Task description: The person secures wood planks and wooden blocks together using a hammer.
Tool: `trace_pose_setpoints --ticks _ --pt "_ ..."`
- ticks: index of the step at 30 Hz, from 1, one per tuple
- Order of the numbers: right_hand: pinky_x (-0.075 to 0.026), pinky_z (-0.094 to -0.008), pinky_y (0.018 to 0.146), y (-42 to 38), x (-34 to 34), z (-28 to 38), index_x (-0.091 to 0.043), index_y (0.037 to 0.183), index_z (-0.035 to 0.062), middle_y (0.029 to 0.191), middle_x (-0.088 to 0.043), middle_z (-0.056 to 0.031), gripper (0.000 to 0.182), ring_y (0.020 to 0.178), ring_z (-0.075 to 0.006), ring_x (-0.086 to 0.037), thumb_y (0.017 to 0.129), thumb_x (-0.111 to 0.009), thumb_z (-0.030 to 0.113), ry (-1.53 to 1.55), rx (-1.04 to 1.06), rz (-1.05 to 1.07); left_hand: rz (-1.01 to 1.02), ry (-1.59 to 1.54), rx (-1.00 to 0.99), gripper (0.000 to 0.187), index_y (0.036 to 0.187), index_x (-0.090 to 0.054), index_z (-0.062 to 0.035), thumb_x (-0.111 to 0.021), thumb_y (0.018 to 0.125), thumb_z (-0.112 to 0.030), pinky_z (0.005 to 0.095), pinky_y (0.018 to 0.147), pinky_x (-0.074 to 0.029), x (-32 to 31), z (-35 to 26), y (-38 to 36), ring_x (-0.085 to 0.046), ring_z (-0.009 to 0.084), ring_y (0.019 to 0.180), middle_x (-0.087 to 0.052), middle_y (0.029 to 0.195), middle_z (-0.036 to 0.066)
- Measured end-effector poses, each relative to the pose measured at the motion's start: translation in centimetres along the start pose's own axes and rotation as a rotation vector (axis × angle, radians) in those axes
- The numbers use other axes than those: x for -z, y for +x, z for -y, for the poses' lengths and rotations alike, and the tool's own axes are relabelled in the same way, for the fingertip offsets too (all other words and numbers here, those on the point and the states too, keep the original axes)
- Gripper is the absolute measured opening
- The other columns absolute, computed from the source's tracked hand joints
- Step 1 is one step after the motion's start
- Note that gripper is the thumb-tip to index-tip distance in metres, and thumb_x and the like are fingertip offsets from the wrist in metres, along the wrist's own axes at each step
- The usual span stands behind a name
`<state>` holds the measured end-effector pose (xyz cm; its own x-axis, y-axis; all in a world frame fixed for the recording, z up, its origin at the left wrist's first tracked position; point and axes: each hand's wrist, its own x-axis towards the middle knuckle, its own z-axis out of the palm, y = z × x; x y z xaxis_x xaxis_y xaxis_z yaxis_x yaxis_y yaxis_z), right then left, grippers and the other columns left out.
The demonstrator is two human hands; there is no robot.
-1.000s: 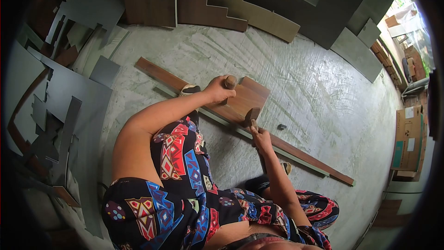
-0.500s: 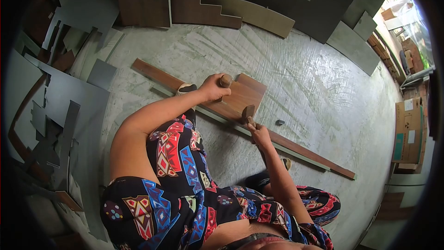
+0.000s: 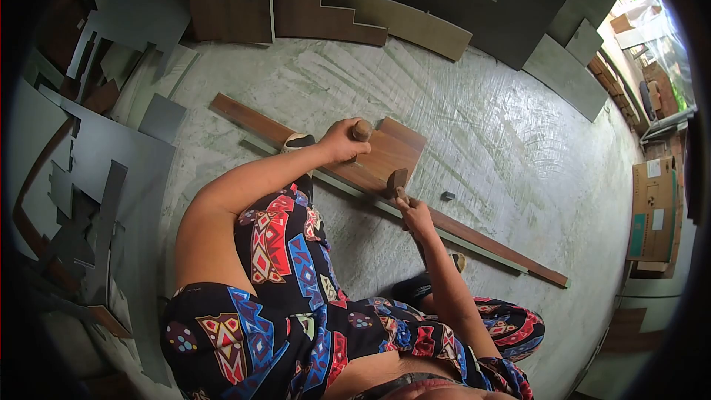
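Now your left grip [image 3: 344, 141] is clamped on the round-ended tool [image 3: 361, 130], with the brown board [image 3: 401, 150] lying just to its right. Your right grip [image 3: 416, 218] is closed around the hammer [image 3: 398, 179], whose head sits beyond your fingers, near the board's closer side.

- Left arm [image 3: 215, 230] bent sharply, the left elbow [image 3: 206, 200] pushed out to the side, forearm angled forward and inward.
- Left hand [image 3: 345, 141] curled into a closed grip.
- Right forearm [image 3: 455, 281] reaches forward, slanting inward.
- Right hand [image 3: 415, 216] closed, nearer the torso [image 3: 341, 333] than the left.
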<state>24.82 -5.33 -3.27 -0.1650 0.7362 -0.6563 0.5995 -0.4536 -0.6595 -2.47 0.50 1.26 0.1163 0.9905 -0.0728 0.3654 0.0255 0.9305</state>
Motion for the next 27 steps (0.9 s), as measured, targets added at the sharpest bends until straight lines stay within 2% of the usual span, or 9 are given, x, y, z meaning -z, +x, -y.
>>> trace_pose_setpoints --ticks 9,15,18,21,22,25,27 --pt "-0.047 -0.0305 0.048 0.1 0.1 -0.1 -0.061 0.108 0.0004 0.074 -0.061 -0.0098 0.045 0.055 -0.0168 -0.057 0.083 -0.059 0.038 0.016 -0.002 0.016 -0.001 0.015 -0.006 0.026 0.087 -0.057 -0.0048 -0.070 0.067 -0.014 0.0274 0.070 -0.047 -0.1 -0.2 0.0 -0.053 0.0103 0.072 -0.058 0.077 0.002" --pt "-0.045 -0.0298 0.045 -0.2 -0.1 -0.3 -0.062 0.101 -0.0057 0.064 -0.057 -0.0085 0.049 0.049 -0.0157 -0.053 0.084 -0.058 0.041 0.093 0.034 -0.022 0.013 0.076 -0.029 0.026 0.085 -0.056 -0.0056 -0.070 0.066 -0.017 0.0289 0.068 -0.046 -0.5 -1.0 -0.1 -0.053 0.0123 0.069 -0.057 0.073 0.003" --pt "-0.041 -0.0282 0.042 -0.7 -0.5 0.6 -0.063 0.086 -0.0055 0.058 -0.053 -0.0057 0.048 0.046 -0.0132 -0.049 0.085 -0.056 0.043 0.218 0.023 -0.068 -0.019 0.088 -0.059 0.027 0.085 -0.055 -0.0060 -0.070 0.066 -0.019 0.0303 0.067 -0.046 -0.6 -1.0 -0.1 -0.054 0.0153 0.067 -0.057 0.072 0.004" --pt "-0.037 -0.0259 0.040 -2.0 0.5 4.5 -0.058 0.072 -0.0010 0.055 -0.049 -0.0032 0.047 0.046 -0.0105 -0.046 0.087 -0.055 0.043 0.253 0.033 -0.129 -0.002 0.183 -0.053 0.029 0.086 -0.055 -0.0066 -0.070 0.066 -0.022 0.0321 0.067 -0.046 -0.6 -1.0 0.0 -0.055 0.0195 0.066 -0.059 0.073 0.007" --pt "-0.037 -0.0247 0.041 -2.7 0.9 5.6 -0.052 0.068 0.0023 0.057 -0.049 -0.0025 0.044 0.047 -0.0092 -0.046 0.089 -0.053 0.041 0.315 0.167 -0.109 0.011 0.226 -0.047 0.030 0.087 -0.055 -0.0068 -0.070 0.066 -0.023 0.0328 0.067 -0.046 -0.6 -1.2 0.0 -0.056 0.0210 0.066 -0.059 0.073 0.008" --pt "-0.039 -0.0246 0.044 -5.7 1.9 10.3 -0.050 0.072 0.0035 0.057 -0.048 -0.0024 0.043 0.047 -0.0096 -0.045 0.092 -0.050 0.041 0.464 0.388 -0.072 0.050 0.248 0.037 0.031 0.090 -0.056 -0.0076 -0.069 0.066 -0.024 0.0342 0.066 -0.047 -0.8 -2.9 -0.3 -0.059 0.0241 0.069 -0.061 0.075 0.010" --pt "-0.039 -0.0236 0.045 -7.0 2.1 11.9 -0.049 0.076 0.0042 0.059 -0.048 -0.0022 0.038 0.048 -0.0088 -0.045 0.094 -0.047 0.037 0.495 0.471 -0.027 0.071 0.275 -0.016 0.031 0.091 -0.057 -0.0077 -0.068 0.066 -0.022 0.0347 0.067 -0.047 -1.0 -2.3 -0.2 -0.060 0.0243 0.070 -0.061 0.075 0.010"
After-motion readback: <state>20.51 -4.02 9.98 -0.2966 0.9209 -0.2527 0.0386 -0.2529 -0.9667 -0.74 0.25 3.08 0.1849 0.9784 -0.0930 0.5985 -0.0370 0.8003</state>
